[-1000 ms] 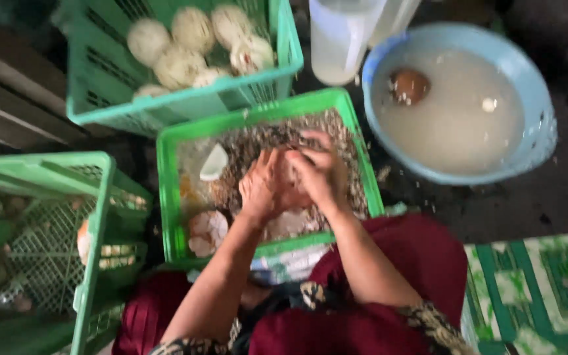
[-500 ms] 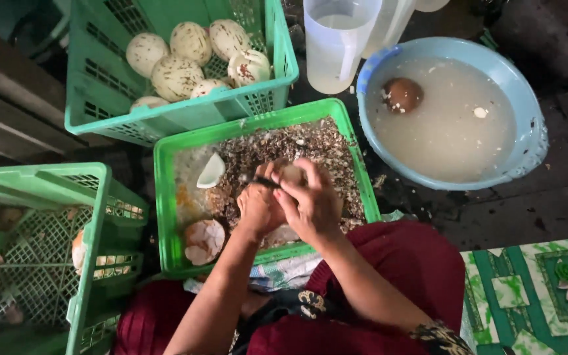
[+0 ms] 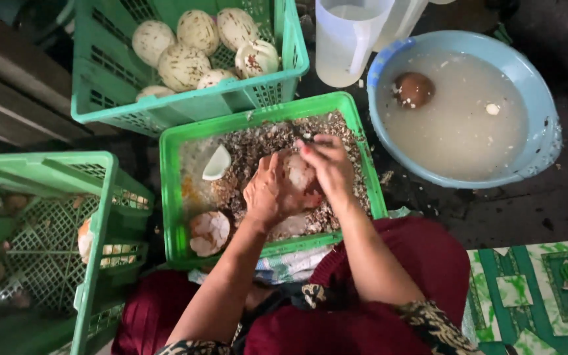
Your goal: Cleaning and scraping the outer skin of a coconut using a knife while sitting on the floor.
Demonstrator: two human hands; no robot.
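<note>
Gripping a pale peeled coconut (image 3: 299, 175), left hand (image 3: 271, 194) and right hand (image 3: 329, 167) work mid-crate (image 3: 172, 197), walls close around.

A dark, wet floor (image 3: 507, 217), strewn with pale flecks, is seen beneath the scene, lit dimly from above. At 5 o'clock a green-and-white patterned mat (image 3: 534, 289) is laid over it. Along the edge at 9 to 10 o'clock, grey slatted boards (image 3: 14, 98) are set at a slant in shadow.
</note>
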